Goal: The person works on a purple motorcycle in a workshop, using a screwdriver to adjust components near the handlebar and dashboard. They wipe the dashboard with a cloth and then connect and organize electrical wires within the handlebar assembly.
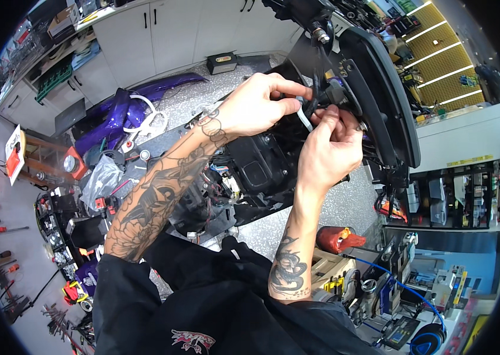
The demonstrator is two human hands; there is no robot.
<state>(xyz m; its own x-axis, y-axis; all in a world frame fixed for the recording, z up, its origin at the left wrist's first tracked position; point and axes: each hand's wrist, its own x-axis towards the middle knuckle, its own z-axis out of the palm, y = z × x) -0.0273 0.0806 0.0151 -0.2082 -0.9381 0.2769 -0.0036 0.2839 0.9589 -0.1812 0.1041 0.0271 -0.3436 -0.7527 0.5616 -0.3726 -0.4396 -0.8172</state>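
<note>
My left hand (256,105) reaches in from the left with thumb and forefinger pinched together at the upper end of a narrow white strip (305,118). To its right, my right hand (328,155) is closed, its fingertips pressed together beside the strip's lower end; what they hold is hidden. Black cables (315,77) run down between the hands, behind the tall black front panel (383,100) of a partly stripped scooter. Below my left wrist lies the scooter's black body part (260,163), with exposed coloured wires (226,177) beside it.
Purple body panels (114,121) lie on the floor at the left, near a clear plastic bag (101,180) and loose parts. White cabinets (182,29) line the back. At the lower right are a red-handled tool (340,239), a blue cable (407,287) and several tools.
</note>
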